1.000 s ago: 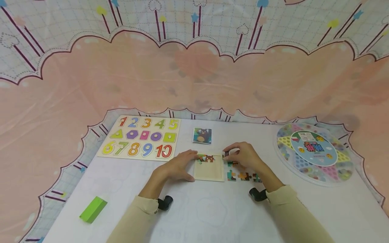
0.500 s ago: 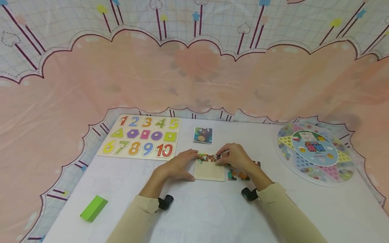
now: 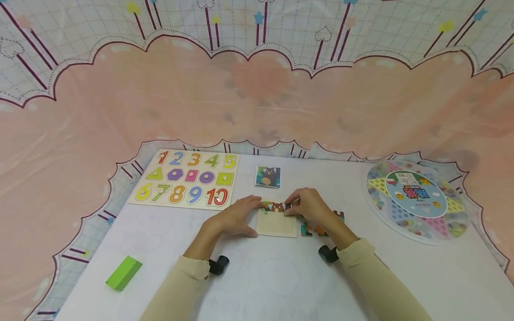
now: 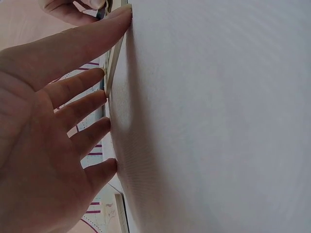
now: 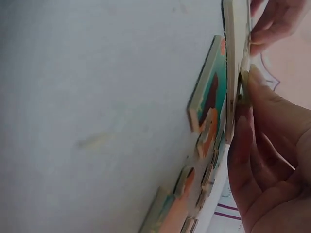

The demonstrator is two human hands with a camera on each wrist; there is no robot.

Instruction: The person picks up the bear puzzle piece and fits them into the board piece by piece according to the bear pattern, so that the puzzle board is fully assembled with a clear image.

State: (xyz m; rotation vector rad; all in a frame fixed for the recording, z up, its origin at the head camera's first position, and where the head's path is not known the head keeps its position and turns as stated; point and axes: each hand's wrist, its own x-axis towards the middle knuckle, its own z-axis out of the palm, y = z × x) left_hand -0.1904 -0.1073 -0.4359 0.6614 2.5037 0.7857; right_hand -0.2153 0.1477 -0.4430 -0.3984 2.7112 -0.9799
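A small wooden puzzle tray [image 3: 277, 226] lies flat, with joined jigsaw pieces showing part of a bear's head [image 3: 276, 207] along its far edge. My left hand [image 3: 234, 218] rests against the tray's left side, thumb near the front corner; in the left wrist view its fingers [image 4: 80, 87] are spread and fairly straight. At the tray's far right corner my right hand [image 3: 311, 207] pinches a jigsaw piece [image 3: 288, 207], mostly covered by thumb and fingertips. Several loose jigsaw pieces [image 3: 306, 230] lie just right of the tray, partly under that hand; the right wrist view shows them [image 5: 210, 92] too.
Behind the tray lies a bear picture card [image 3: 268, 177]. A number and shape board [image 3: 184, 179] is at the back left, a green block [image 3: 124, 273] at the front left. On the right sits a round board game in clear packaging [image 3: 417, 203]. A patterned curtain [image 3: 257, 98] hangs behind.
My right hand has carried the jigsaw piece left, from beside the tray onto its far right corner, beside the joined pieces. The left hand has stayed in place at the tray's left side.
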